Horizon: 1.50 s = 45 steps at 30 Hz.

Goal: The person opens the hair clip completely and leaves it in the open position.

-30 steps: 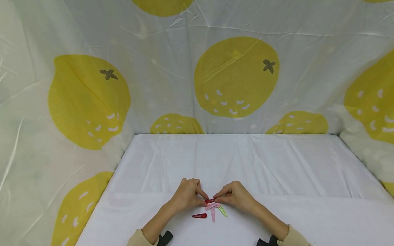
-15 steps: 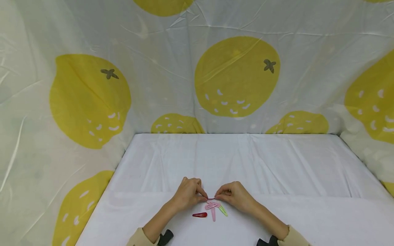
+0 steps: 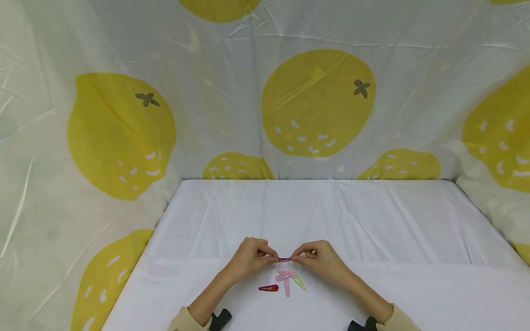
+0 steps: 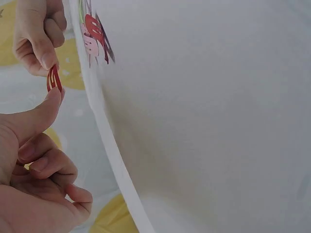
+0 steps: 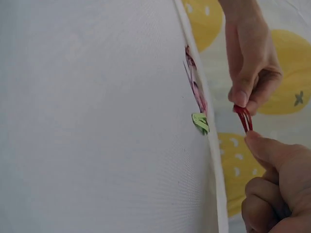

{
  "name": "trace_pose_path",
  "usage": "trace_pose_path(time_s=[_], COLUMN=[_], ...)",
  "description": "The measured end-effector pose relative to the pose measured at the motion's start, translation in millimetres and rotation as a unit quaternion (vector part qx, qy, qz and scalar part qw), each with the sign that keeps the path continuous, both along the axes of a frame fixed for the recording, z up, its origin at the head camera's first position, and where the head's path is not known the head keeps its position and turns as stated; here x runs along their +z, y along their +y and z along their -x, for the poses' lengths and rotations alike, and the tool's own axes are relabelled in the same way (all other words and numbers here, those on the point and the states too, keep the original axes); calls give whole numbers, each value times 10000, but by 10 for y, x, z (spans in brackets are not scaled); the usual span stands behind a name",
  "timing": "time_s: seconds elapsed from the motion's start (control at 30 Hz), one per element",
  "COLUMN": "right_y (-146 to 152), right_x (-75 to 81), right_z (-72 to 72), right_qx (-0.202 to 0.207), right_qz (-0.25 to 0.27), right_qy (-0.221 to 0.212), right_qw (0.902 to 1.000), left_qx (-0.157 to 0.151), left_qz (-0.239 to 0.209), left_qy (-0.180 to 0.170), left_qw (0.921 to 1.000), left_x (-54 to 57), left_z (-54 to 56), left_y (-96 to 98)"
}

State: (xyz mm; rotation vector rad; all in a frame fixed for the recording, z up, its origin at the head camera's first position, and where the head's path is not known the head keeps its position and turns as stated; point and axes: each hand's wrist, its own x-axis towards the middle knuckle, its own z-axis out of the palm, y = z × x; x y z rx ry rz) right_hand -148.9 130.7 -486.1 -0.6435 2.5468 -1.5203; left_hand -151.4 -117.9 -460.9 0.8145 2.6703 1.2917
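Observation:
Between my two hands, a red snap hair clip (image 3: 284, 259) is held up just beyond the small pile of clips. My left hand (image 3: 251, 255) pinches one end of it between thumb and fingertip. The other end is pinched by my right hand (image 3: 318, 257). In the left wrist view the clip (image 4: 54, 80) looks slightly bowed, its slots showing. Below the hands lie pink hair clips (image 3: 286, 276), overlapping each other, with a green hair clip (image 3: 300, 282) at their right. A second red hair clip (image 3: 268, 288) lies apart to the left.
A white cloth (image 3: 331, 220) covers the table. Behind it and at both sides hangs a pale curtain (image 3: 223, 101) with a yellow lemon print. Black straps with cameras (image 3: 221, 319) sit at both wrists, by beige sleeves.
Both hands have lifted the red clip up and away from the pile, slightly farther from the body. It has turned to show its narrow edge. The other clips stay where they lay.

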Motion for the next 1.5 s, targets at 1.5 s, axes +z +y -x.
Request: trace_pose_path(time_s=[1.5], right_y=[76], right_x=[202], right_z=[734], right_qx=[-1938], right_qz=[453], right_qy=[876], right_qw=[9761], left_qx=[1352], left_qz=[36], left_qy=[610], left_qw=[9889], left_x=[216], left_z=[921], left_y=[597])
